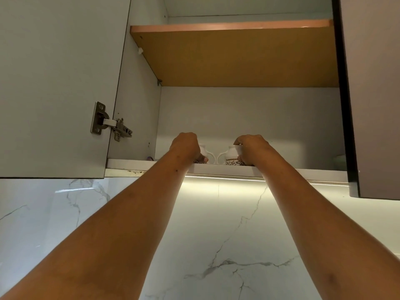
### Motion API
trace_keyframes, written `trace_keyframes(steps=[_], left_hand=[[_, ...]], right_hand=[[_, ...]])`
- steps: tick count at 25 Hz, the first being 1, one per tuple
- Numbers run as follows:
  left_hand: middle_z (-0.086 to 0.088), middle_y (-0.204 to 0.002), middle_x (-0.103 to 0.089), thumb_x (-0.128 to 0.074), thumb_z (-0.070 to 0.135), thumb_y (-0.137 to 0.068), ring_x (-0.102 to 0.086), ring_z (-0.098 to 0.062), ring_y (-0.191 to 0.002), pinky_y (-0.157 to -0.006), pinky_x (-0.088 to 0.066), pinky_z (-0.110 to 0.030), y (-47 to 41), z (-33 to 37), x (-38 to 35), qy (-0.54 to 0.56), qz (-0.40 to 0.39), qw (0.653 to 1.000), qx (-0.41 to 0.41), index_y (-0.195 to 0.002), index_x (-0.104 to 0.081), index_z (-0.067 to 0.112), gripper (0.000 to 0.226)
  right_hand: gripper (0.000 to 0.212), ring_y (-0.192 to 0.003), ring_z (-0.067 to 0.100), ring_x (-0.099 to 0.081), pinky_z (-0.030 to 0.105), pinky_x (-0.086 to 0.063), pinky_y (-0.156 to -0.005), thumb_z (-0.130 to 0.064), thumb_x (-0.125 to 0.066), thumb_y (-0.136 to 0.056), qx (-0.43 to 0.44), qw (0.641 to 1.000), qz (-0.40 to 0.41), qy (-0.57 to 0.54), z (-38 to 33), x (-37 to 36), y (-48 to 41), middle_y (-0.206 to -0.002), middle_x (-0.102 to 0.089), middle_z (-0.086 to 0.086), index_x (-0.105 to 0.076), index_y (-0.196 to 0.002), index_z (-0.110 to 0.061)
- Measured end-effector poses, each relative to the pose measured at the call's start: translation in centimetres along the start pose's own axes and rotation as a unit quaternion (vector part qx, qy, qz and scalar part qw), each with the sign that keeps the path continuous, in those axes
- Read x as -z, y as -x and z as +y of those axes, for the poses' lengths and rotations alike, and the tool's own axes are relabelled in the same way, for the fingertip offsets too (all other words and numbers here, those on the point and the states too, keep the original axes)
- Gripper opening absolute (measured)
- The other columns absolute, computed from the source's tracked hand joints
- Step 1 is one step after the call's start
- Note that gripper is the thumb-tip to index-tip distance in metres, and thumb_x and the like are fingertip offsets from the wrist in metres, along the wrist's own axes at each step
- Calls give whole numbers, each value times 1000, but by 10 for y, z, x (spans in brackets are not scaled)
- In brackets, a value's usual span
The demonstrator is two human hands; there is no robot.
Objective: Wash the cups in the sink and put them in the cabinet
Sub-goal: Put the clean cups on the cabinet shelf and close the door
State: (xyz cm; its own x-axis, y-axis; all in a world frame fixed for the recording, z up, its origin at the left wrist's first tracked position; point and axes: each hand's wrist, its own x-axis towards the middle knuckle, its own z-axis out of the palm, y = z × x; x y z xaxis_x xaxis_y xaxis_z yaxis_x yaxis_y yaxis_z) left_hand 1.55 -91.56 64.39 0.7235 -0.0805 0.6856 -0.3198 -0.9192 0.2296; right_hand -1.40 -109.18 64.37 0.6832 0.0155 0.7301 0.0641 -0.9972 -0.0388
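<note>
Two white cups with a dark floral band stand on the bottom shelf (281, 171) of the open wall cabinet, handles turned toward each other. My left hand (187, 148) grips the left cup (203, 151), which it mostly hides. My right hand (252, 149) holds the right cup (231, 158) from its right side, fingers curled over the rim. Both arms reach up from below.
The cabinet door (58, 87) stands open at the left with a metal hinge (110, 123). A brown upper shelf (238, 57) spans the cabinet. A pale object (339, 161) sits at the shelf's far right. Marble wall (216, 234) lies below, lit by a strip light.
</note>
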Motion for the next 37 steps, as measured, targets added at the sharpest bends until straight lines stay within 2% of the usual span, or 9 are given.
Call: trace_keyframes(steps=[9,16,26,31,35,37], left_hand=[[-10,-116,-62,-77,37,-76,-57,-25,-108,-73,-39,-27,-4,-2,-3,8,0,1000,2,-117,-57,5,56],[-10,-116,-63,-77,38,-76,-57,-24,-108,-73,-39,-26,-3,-4,-3,7,2,1000,-2,-117,-57,5,56],[-10,-116,-62,-76,41,-76,-55,-25,-110,-74,-39,-27,-3,-4,-3,-7,-3,1000,-10,-118,-55,6,59],[-9,-106,-61,-75,40,-78,-51,-20,-92,-70,-35,-26,-3,-3,-3,-14,-9,1000,-9,-117,-56,5,57],[-9,-110,-61,-75,39,-78,-55,-24,-109,-71,-36,-26,-3,-4,-4,-9,-6,1000,-9,-119,-55,6,57],[-10,-115,-62,-75,39,-78,-55,-24,-110,-72,-38,-27,-3,-4,-4,-13,-3,1000,-12,-119,-55,5,57]], right_hand=[[49,-115,26,-54,29,-44,-86,-6,-67,-81,-13,1000,-8,6,0,0,-1,-128,-56,8,-56,-127,-20],[52,-122,24,-49,30,-43,-96,-19,-68,-83,27,994,-45,91,1,-7,-10,-133,-55,2,-50,-131,-18],[52,-118,25,-51,29,-43,-92,-17,-67,-83,11,998,-37,53,5,-11,-15,-130,-56,4,-49,-132,-20],[53,-118,25,-52,28,-42,-91,-16,-68,-82,6,998,-36,45,6,-12,-16,-131,-55,6,-49,-131,-20],[52,-118,25,-51,28,-42,-92,-16,-67,-82,13,998,-35,51,7,-13,-16,-130,-55,5,-49,-131,-19],[51,-118,25,-51,29,-41,-92,-16,-67,-82,16,998,-35,54,7,-13,-17,-130,-56,5,-49,-130,-19]])
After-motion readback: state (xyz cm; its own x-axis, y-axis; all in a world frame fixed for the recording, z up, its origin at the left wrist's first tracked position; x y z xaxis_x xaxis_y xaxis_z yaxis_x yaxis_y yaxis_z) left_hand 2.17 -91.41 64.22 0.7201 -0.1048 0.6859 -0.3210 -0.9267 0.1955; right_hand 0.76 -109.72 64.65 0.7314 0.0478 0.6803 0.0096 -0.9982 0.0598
